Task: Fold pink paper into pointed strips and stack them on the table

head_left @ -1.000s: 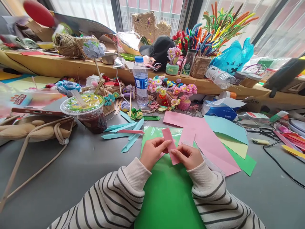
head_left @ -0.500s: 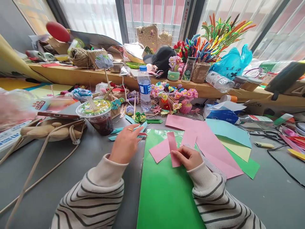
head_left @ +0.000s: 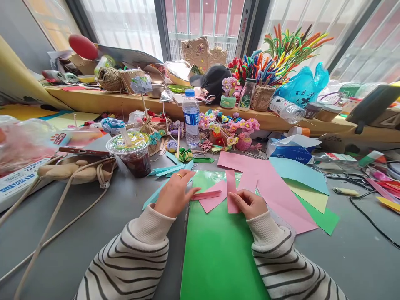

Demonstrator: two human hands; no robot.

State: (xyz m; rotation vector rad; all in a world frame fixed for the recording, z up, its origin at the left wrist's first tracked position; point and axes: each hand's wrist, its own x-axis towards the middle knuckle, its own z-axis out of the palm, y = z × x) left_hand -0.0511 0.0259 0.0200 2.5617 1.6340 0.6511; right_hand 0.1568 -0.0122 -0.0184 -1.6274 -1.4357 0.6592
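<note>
My left hand (head_left: 175, 192) is at the left edge of a green board (head_left: 218, 254). A narrow folded pink paper strip (head_left: 210, 194) sticks out to the right from its thumb and fingers. My right hand (head_left: 251, 203) pinches a flat pink paper strip (head_left: 231, 187) upright over the board. Between the hands a pink paper piece (head_left: 214, 203) lies on the board, partly under the folded strip. Folded light-blue paper strips (head_left: 167, 170) lie beyond my left hand. Another pink piece (head_left: 248, 181) is just behind my right hand.
Larger pink paper (head_left: 271, 189) and blue sheets (head_left: 300, 173) lie on the right, near scissors (head_left: 356, 180). A drink cup (head_left: 134, 160), a water bottle (head_left: 191, 121) and crocheted flowers (head_left: 231, 127) stand behind. A bag with long straps (head_left: 75, 168) lies left.
My left hand has moved right and nearer, bringing the folded pink strip over the board. My right hand keeps its pinch on the flat strip, which has shifted slightly right.
</note>
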